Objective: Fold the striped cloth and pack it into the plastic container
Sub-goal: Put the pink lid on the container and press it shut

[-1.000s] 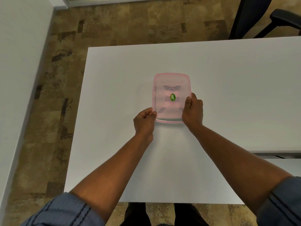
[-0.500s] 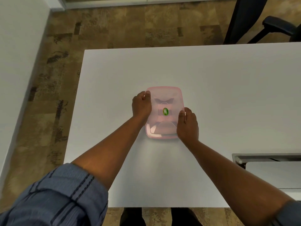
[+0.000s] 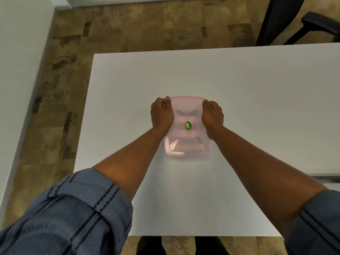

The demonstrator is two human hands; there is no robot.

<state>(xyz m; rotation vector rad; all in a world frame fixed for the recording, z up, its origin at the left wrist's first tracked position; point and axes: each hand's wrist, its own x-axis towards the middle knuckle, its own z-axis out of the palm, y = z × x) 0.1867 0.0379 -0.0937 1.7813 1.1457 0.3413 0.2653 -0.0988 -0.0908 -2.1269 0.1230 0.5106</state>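
**One pink container, two hands, one white table**

One white table (image 3: pixel 239 85) fills most of our view, matte and pale, its far edge and left edge both in sight. Beyond it we see mottled brown carpet (image 3: pixel 128 28), a white wall (image 3: pixel 20 61) running down the left side, and one dark office chair (image 3: pixel 294 21) at the far right corner, its armrest jutting toward the table. A second pale surface (image 3: pixel 329 183) shows at the right edge, lower than the tabletop; we cannot tell what it is.

Our count: one plastic container (image 3: pixel 187 144), translucent pink, rectangular with rounded corners, lid on, lying flat near the middle of the table. One green oval sticker (image 3: pixel 188 125) sits on the centre of the lid. Something pinkish shows faintly through the lid; we cannot tell what it is.

Two hands. The left hand (image 3: pixel 161 115) is curled over the container's far-left corner, fingers bent down around the rim, thumb tip on the lid's edge. The right hand (image 3: pixel 212 115) mirrors it at the far-right corner, fingers folded over the rim. Both grips look closed on the container's edges; whether they press or only rest, we cannot tell.

Two sleeves (image 3: pixel 73 214) of blue fabric with dark stripes, rolled up on the forearms.
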